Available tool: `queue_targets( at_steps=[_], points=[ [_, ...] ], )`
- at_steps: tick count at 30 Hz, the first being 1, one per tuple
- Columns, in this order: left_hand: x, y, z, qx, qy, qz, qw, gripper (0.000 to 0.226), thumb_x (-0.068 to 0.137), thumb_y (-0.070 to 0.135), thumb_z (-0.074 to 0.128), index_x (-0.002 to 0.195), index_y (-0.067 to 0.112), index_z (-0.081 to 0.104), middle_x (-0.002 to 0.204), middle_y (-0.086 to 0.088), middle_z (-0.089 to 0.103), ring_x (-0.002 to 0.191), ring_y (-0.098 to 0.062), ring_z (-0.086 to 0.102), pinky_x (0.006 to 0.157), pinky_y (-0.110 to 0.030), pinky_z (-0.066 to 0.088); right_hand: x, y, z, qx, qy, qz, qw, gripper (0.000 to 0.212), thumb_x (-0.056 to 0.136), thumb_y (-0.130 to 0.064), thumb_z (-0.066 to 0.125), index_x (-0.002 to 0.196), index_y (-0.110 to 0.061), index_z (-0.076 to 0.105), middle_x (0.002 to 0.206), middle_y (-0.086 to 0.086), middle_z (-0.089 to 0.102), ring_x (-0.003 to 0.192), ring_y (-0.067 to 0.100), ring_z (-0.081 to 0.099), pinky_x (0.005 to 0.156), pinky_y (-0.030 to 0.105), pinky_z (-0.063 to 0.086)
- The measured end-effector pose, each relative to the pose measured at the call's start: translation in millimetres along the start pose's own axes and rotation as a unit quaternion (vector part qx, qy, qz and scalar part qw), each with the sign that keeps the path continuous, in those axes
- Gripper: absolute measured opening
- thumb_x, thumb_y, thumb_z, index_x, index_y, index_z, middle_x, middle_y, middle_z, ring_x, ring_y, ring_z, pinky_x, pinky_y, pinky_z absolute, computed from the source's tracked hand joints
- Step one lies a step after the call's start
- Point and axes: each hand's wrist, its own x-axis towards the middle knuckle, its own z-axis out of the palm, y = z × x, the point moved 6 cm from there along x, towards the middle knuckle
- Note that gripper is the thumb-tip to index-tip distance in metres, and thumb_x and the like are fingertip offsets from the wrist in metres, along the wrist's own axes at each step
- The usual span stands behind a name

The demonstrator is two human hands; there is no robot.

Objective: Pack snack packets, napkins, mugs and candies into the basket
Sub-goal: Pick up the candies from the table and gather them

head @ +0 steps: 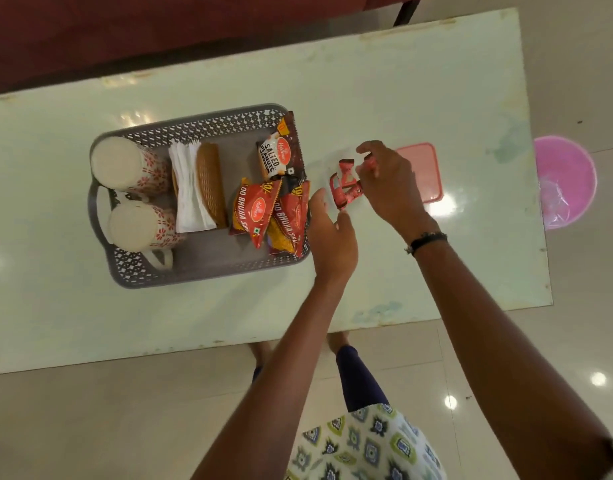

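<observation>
2 mugs (131, 199) already stand upside down at the left end of the grey basket (194, 271), with a stack of white napkins (189, 188) beside them, leaning against a brown woven holder (211, 188). 3 snack packets (273, 202) fill the right end: 1 of salted peanuts and 2 red ones of bhujia, tilted against the basket wall. By that count only the candies (344, 181) are left to pack.

The candies are small red-wrapped pieces held above the surface (436, 98), just right of the basket and near a pink lid (426, 174) lying flat. The right hand (388, 181) has its fingers (365, 150) curled over the bunch, pinching the wrappers from above. The left hand (332, 233) sits just beneath and beside them, thumb and fingers loosely parted and close to the lowest wrapper; whether it actually grips it I cannot tell.

These candies should be very light and not fragile, but the glossy wrappers look slippery and the pieces are loose, so a bunch could shed 1 or 2 on the way over. A cupped hold, with the left hand kept under as a catch, seems safer than a fingertip pinch. The open floor of the basket in front of the napkins looks like the easiest place to drop them.
</observation>
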Motion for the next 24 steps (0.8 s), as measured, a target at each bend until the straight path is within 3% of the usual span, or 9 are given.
queue_targets(
  at_steps=[3,5,7,9,13,17,19,22,24],
  points=[
    [9,1,1,0.011,-0.008,-0.006,1.0,0.051,0.093,0.001,0.043,0.142,0.008,0.032,0.15,-0.008,0.036,0.139,-0.019,0.034,0.097,-0.012,0.032,-2,-10,17,-0.021,-0.08,-0.05,0.995,0.044,0.093,-0.018,0.05,0.136,-0.018,0.04,0.117,0.012,0.063,0.096,0.029,0.064,0.087,0.043,0.053],
    [15,3,2,0.018,-0.016,-0.007,1.0,0.052,0.093,0.002,0.043,0.143,0.009,0.031,0.151,-0.008,0.035,0.14,-0.019,0.033,0.105,-0.022,0.033,-1,-7,9,-0.015,-0.04,-0.053,0.998,0.044,0.094,-0.017,0.051,0.137,-0.016,0.04,0.12,0.013,0.061,0.097,0.028,0.064,0.087,0.043,0.053],
    [19,5,3,0.03,-0.024,-0.007,0.999,0.052,0.092,0.002,0.043,0.143,0.01,0.032,0.151,-0.007,0.036,0.14,-0.019,0.034,0.107,-0.025,0.033,3,13,-11,0.017,0.062,-0.009,0.998,0.041,0.093,-0.01,0.051,0.133,-0.011,0.046,0.122,0.013,0.058,0.101,0.027,0.062,0.088,0.038,0.052],
    [23,6,5,0.046,-0.032,-0.008,0.998,0.053,0.092,0.003,0.043,0.144,0.012,0.032,0.151,-0.006,0.037,0.139,-0.018,0.035,0.102,-0.021,0.033,6,48,-26,-0.009,0.107,0.078,0.991,0.047,0.089,-0.011,0.055,0.134,-0.007,0.042,0.131,0.015,0.049,0.114,0.031,0.053,0.097,0.036,0.043],
    [32,2,10,0.063,-0.045,-0.022,0.997,0.056,0.092,0.003,0.04,0.146,0.013,0.027,0.154,-0.006,0.032,0.141,-0.019,0.031,0.11,-0.029,0.031,7,99,-25,-0.084,0.039,0.229,0.969,0.079,0.076,-0.029,0.075,0.137,-0.003,0.032,0.139,0.018,0.034,0.125,0.036,0.036,0.099,0.042,0.037],
    [37,-4,14,0.05,-0.049,-0.044,0.997,0.058,0.091,-0.001,0.038,0.146,0.012,0.027,0.153,-0.007,0.033,0.14,-0.02,0.034,0.113,-0.035,0.033,17,107,-24,-0.029,0.001,0.272,0.962,0.08,0.065,-0.036,0.083,0.127,-0.006,0.041,0.13,0.017,0.044,0.121,0.034,0.042,0.096,0.043,0.04],
    [38,-5,16,0.048,-0.051,-0.045,0.997,0.058,0.09,-0.003,0.038,0.145,0.012,0.028,0.152,-0.008,0.035,0.139,-0.021,0.035,0.113,-0.036,0.034,19,100,-24,-0.018,-0.023,0.256,0.966,0.067,0.072,-0.031,0.079,0.121,-0.002,0.046,0.125,0.018,0.051,0.116,0.035,0.048,0.093,0.038,0.042],
    [39,-5,20,0.034,-0.055,-0.038,0.997,0.061,0.089,-0.009,0.04,0.145,0.01,0.029,0.151,-0.009,0.037,0.138,-0.021,0.038,0.112,-0.038,0.036,12,61,-30,-0.042,0.041,0.153,0.986,0.036,0.086,-0.007,0.055,0.12,0.002,0.048,0.121,0.022,0.05,0.106,0.038,0.053,0.084,0.036,0.043],
    [41,-7,22,0.037,-0.056,-0.036,0.997,0.063,0.088,-0.013,0.043,0.145,0.01,0.03,0.149,-0.01,0.039,0.137,-0.022,0.04,0.111,-0.038,0.037,3,29,-24,-0.048,0.065,0.072,0.994,0.044,0.086,0.003,0.044,0.129,-0.004,0.047,0.125,0.021,0.047,0.108,0.036,0.05,0.089,0.04,0.044]
  ],
)
